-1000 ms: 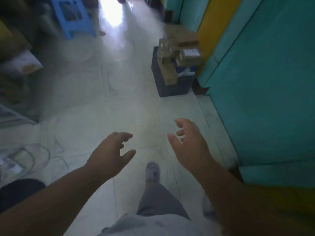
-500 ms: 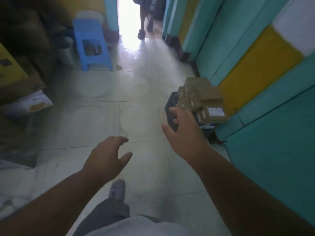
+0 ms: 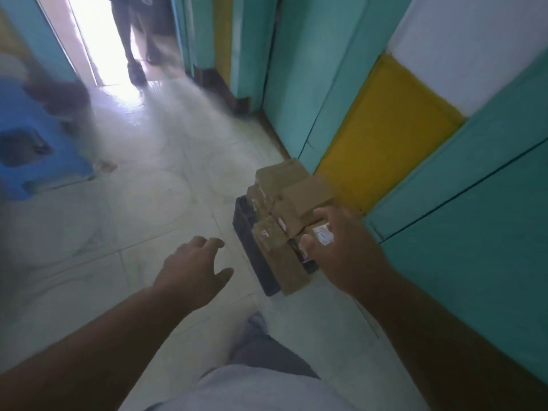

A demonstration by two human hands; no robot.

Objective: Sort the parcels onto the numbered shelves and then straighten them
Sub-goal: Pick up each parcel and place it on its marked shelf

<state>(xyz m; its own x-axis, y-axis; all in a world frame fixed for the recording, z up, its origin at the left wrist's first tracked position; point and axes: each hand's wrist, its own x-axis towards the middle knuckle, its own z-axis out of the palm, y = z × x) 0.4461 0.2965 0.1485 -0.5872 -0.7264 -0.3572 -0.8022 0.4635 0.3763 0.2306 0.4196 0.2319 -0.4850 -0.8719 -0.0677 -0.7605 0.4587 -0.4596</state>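
Several brown cardboard parcels [image 3: 292, 200] are piled in a dark crate [image 3: 255, 256] that stands on the floor beside the right wall. My right hand [image 3: 341, 250] reaches out over the near end of the pile, fingers spread and holding nothing; whether it touches a parcel I cannot tell. A parcel with a white label [image 3: 323, 234] shows just past its fingers. Left of the crate, my left hand [image 3: 192, 271] hovers above the floor with loosely spread fingers, empty. No numbered shelves are in view.
A teal, yellow and white wall [image 3: 415, 161] runs along the right. A blue plastic stool [image 3: 32, 155] stands at far left. Another person's legs [image 3: 136, 54] are in the bright doorway ahead. Pale floor tiles [image 3: 166, 203] stretch between the stool and the crate.
I have come closer to the crate. My right hand has gone forward over the parcels, and my left hand has moved up toward the crate's left side.
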